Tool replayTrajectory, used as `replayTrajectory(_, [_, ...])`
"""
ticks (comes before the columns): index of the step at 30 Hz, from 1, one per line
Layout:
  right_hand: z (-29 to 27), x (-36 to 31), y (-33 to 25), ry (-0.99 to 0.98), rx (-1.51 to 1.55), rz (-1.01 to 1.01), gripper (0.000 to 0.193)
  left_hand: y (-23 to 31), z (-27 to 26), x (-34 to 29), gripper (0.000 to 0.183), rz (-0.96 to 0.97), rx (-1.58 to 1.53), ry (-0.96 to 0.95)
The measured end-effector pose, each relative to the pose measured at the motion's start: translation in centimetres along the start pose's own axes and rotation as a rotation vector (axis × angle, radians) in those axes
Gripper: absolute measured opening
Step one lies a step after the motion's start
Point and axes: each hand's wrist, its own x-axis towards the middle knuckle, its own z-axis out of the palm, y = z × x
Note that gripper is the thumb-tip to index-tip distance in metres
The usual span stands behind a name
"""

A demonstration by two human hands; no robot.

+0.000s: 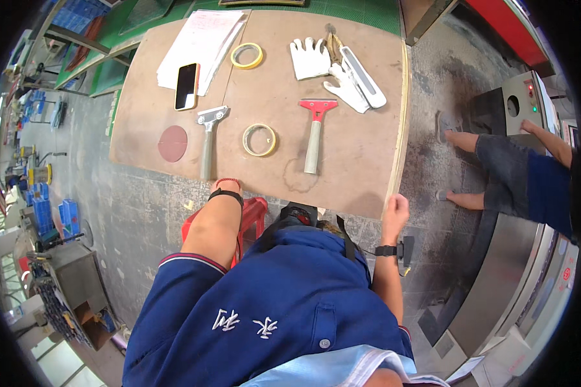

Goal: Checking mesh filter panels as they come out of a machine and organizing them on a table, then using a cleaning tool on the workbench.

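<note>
My left wrist, with a black band and a red cord, meets the table's front edge; the left hand [228, 185] beyond it is mostly hidden, its fingers out of sight. Nearest to it lies a scraper with a grey handle and metal head [207, 145]. My right hand [396, 210] is closed with curled fingers beside the table's front right corner; whether anything is inside cannot be seen. A red-headed scraper [314, 135] lies on the right half of the brown tabletop [251, 180]. Between the scrapers rests a tape roll [246, 149].
Farther back lie another tape roll [262, 56], papers [197, 45], a phone [186, 86], white gloves [310, 59], brownish pliers [332, 46] and a long white-and-grey tool [362, 77]. A dark red disc [161, 143] sits left. A red stool [253, 216] stands below; another person [516, 168] is at right.
</note>
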Motion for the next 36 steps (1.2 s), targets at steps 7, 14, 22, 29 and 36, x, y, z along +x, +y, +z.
replayTrajectory(7, [12.2,-2.6,-8.3,-0.53,-0.358,-0.292,0.044,-0.9,1.6,2.2,0.028,0.032,-0.01,0.004])
replayTrajectory(14, [16.7,-2.4,-10.2,-0.796,-0.504,-0.031,0.061,-1.2,1.9,2.0,0.028,0.024,-0.022,-0.007])
replayTrajectory(22, [10.4,-1.3,-7.6,-0.718,-0.286,0.001,0.047,-1.1,3.0,2.5,0.028,0.057,0.001,-0.015])
replayTrajectory(29, [1.8,-2.8,-10.8,-0.469,-0.121,0.011,0.036,-0.8,1.8,2.5,0.027,-0.038,-0.027,-0.191])
replayTrajectory(36, [-2.3,-3.4,-11.8,-0.449,-0.204,0.04,0.037,-0.2,-0.3,1.5,0.028,0.041,0.022,-0.217])
